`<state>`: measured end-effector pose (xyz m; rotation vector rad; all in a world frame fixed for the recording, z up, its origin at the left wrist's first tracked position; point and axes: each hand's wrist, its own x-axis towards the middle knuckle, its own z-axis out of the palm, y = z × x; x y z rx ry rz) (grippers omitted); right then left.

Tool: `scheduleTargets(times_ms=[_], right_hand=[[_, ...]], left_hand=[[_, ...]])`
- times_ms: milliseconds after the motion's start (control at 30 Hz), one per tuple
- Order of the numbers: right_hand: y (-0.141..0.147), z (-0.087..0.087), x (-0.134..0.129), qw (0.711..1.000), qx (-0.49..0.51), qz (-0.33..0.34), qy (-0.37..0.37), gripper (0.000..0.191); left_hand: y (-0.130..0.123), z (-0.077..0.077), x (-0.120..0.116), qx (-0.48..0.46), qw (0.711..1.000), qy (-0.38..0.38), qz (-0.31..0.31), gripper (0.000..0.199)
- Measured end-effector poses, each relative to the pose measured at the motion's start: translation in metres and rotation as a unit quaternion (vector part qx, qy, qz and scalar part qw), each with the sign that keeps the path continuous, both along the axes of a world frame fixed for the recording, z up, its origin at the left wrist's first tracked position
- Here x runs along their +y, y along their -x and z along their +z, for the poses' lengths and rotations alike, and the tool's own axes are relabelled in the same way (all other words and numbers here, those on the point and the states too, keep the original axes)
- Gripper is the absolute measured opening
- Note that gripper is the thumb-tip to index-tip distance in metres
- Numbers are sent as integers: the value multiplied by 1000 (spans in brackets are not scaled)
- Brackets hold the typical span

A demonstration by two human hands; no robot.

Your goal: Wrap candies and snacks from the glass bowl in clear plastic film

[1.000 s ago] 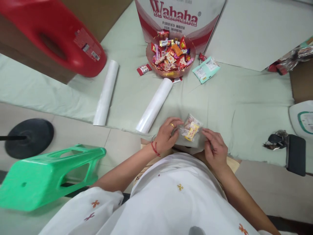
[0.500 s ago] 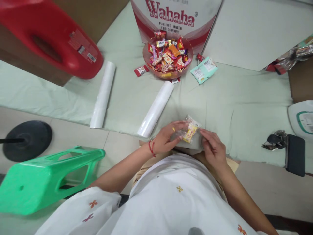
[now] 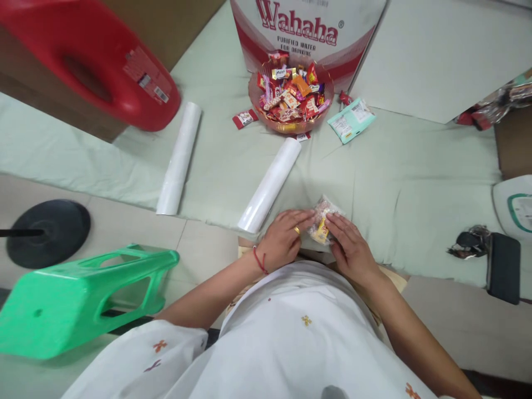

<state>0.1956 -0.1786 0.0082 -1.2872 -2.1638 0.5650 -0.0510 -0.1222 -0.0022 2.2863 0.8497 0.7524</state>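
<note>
A small yellow-wrapped candy point(image 3: 321, 229) lies in crinkled clear plastic film point(image 3: 322, 204) at the table's front edge, close to my body. From the left, my left hand point(image 3: 284, 237), with a gold ring and a red string bracelet, presses its fingertips onto the film's edge; its thumb is hidden. Over the right side of the candy my right hand point(image 3: 352, 244) holds the film down with its fingers together and covers part of the yellow wrapper. Just left of my hands lies a white roll of plastic film point(image 3: 270, 185).
A glass bowl point(image 3: 255, 102) of wrapped sweets stands before a Wahaha carton point(image 3: 299, 33). Nearby are a mint-green packet point(image 3: 351, 120) and a second white roll point(image 3: 179, 158). A red jug point(image 3: 137, 77) stands left, a green stool point(image 3: 54, 310) below it, a phone point(image 3: 504, 267) right.
My left hand's fingers have folded the film over, and my right hand has moved left onto the candy. The yellow wrapper is now more covered. The whole view has shifted slightly.
</note>
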Motion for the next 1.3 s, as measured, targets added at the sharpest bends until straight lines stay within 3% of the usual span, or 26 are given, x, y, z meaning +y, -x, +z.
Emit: scheduleTargets(times_ms=[100,200,300,367,433,567,733,900,1133,1200,1300], right_hand=[[-4,9,2,999,34,4,15,64],[-2,16,1,1000,27,0,11,64],[9,15,-2,998,-3,-24,-51,76],[19,12,-3,995,-10,-47,-91,61],[26,11,-2,993,4,-66,-99,41],[26,13,1,992,76,-90,-45,24],[23,7,4,962,202,-169,71,9],[23,0,7,937,251,-191,146,15],[23,1,10,936,251,-191,160,20],[23,0,11,936,251,-190,158,21],[22,-1,11,935,255,-191,157,20]], left_hand=[[4,3,6,-79,996,42,25,61],[6,4,14,-72,996,51,-11,43],[4,5,19,-76,996,46,-23,16],[2,6,19,-100,993,50,-27,11],[0,9,18,-121,990,62,-44,10],[-6,14,20,-135,980,114,-91,14],[-21,14,25,-174,958,225,-41,23],[-27,13,25,-226,923,311,7,32],[-20,10,35,-287,855,424,82,45],[-18,14,37,-281,854,426,101,44],[-17,21,38,-220,887,399,77,40]])
